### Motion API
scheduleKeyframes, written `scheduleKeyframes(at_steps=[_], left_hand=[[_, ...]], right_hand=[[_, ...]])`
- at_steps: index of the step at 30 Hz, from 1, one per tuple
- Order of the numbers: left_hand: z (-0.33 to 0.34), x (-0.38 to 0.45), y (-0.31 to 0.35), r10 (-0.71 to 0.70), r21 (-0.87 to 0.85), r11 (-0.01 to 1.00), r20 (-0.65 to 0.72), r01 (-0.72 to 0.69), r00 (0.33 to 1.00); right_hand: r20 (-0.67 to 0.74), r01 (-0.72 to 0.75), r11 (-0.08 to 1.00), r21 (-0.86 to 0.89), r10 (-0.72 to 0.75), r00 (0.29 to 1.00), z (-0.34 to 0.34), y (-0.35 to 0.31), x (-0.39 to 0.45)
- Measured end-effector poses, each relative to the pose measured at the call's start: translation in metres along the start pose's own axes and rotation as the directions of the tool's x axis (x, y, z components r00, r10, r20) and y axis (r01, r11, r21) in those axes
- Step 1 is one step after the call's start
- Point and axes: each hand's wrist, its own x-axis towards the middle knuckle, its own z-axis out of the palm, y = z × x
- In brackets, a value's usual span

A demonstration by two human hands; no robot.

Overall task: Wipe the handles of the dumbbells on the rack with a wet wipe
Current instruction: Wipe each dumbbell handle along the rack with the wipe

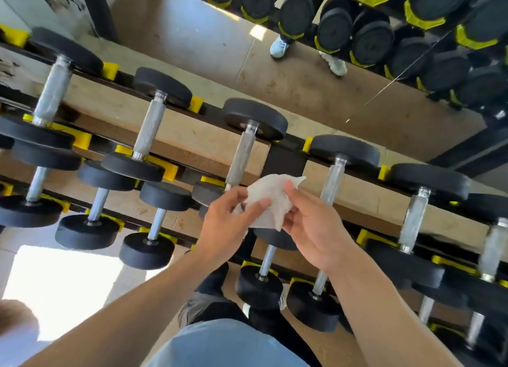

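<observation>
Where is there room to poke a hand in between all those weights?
Widest gap: above the top shelf, between the third handle and fourth handle, by the black rack post. Narrower gaps lie between the other top handles. The lower row sits tighter, discs nearly touching. Both hands, left hand and right hand, hold the wipe just in front.

Dumbbell rack [286, 157] with two tiers running left to right — the upper tier farther, the lower tier [192, 244] nearer. Dumbbells [148, 124] lie side by side across the rails. Both hands hold a wipe [270, 201] between them — left hand [225, 223], right hand [313, 229] — in front of the middle dumbbell handle [243, 157]. A mirror [302, 50] stands behind the rack.
</observation>
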Motion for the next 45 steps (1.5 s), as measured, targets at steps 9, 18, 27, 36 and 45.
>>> scheduleKeyframes(at_steps=[9,18,27,36,45], left_hand=[[0.061,-0.037,0.014,0.037,0.126,0.991,0.041,-0.042,0.998],[0.031,-0.024,0.051,-0.008,0.506,0.828,0.440,-0.241,0.898],[-0.029,0.005,0.032,0.050,0.316,0.948,-0.278,0.042,0.959],[-0.012,0.002,0.028,0.179,0.529,0.795,0.262,-0.296,0.948],[-0.018,0.021,0.022,0.085,0.337,0.924,0.282,-0.182,0.956]], right_hand=[[0.006,0.085,0.889,-0.449,-0.093,0.996,-0.091,0.002,-0.009],[0.416,0.246,0.501,-0.830,0.260,0.871,-0.078,-0.045,-0.014],[0.159,0.052,0.783,-0.620,0.060,0.985,-0.048,-0.015,-0.005],[0.151,0.058,0.826,-0.561,0.033,0.988,-0.014,-0.017,-0.004],[-0.077,0.170,0.640,-0.749,-0.339,0.938,-0.008,-0.016,0.003]])
